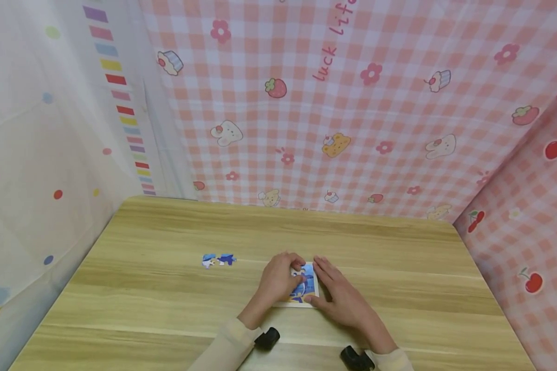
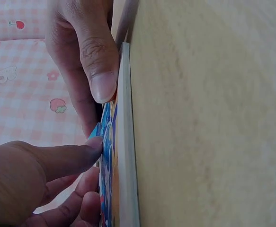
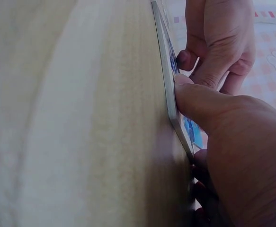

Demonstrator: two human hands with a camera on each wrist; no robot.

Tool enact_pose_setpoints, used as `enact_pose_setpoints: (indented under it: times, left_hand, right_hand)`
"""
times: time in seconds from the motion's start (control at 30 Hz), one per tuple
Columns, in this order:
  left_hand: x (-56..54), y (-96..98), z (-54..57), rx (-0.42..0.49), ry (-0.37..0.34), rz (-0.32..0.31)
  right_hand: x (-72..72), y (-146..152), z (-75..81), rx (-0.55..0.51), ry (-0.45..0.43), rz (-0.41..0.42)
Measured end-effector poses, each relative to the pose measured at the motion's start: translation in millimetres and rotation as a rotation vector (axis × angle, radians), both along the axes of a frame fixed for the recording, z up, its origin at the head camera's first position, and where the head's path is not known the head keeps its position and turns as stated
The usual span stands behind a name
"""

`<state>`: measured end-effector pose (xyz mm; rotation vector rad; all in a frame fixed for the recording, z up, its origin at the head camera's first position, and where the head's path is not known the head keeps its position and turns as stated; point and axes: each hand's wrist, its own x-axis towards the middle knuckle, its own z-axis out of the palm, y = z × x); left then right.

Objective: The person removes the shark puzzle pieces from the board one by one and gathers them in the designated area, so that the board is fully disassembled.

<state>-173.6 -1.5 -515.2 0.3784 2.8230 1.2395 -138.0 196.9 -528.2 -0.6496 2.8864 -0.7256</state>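
Note:
A small jigsaw puzzle [image 1: 308, 289] in a white-edged tray, with a blue sea picture, lies flat on the wooden table. My left hand [image 1: 278, 275] bends over its left part, thumb tip touching the picture. A light-blue puzzle piece [image 2: 94, 131] stands tilted above the surface beside that thumb; whether the fingers pinch it is hidden. My right hand [image 1: 343, 296] grips the tray's right side, with the thumb [image 3: 187, 87] on top near the front corner and the fingers along the right edge. Left of the hands lie loose blue-and-white puzzle pieces [image 1: 219, 260], apart from the tray.
Around the tray extends the wood-grain table [image 1: 167, 304]. A pink checked curtain [image 1: 306, 118] hangs behind the table, and a white dotted cloth [image 1: 51, 154] borders its left side. Black wrist cameras [image 1: 267, 338] sit on both wrists, low over the tabletop.

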Motion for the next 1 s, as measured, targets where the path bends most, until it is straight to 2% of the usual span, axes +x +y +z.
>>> enact_pose_setpoints:
  times: [0.43,0.57,0.7,1.0]
  left_hand:
    - [0.1,1.3,-2.2,0.093,-0.02,-0.011]
    - [-1.0,2.6,-2.3,0.112,0.0,-0.037]
    - [-2.4,2.8,-3.0,0.094,0.03,-0.059]
    - [-2.2,-6.7,-4.9,0.114,0.079,-0.075]
  right_hand:
    - [0.3,-0.2,1.2,-0.027,0.006,0.002]
    - [0.5,0.0,1.3,-0.027,0.009,0.002]
    - [0.5,-0.4,1.5,-0.036,0.02,0.007]
    - [0.7,-0.4,1.7,-0.021,-0.003,-0.001]
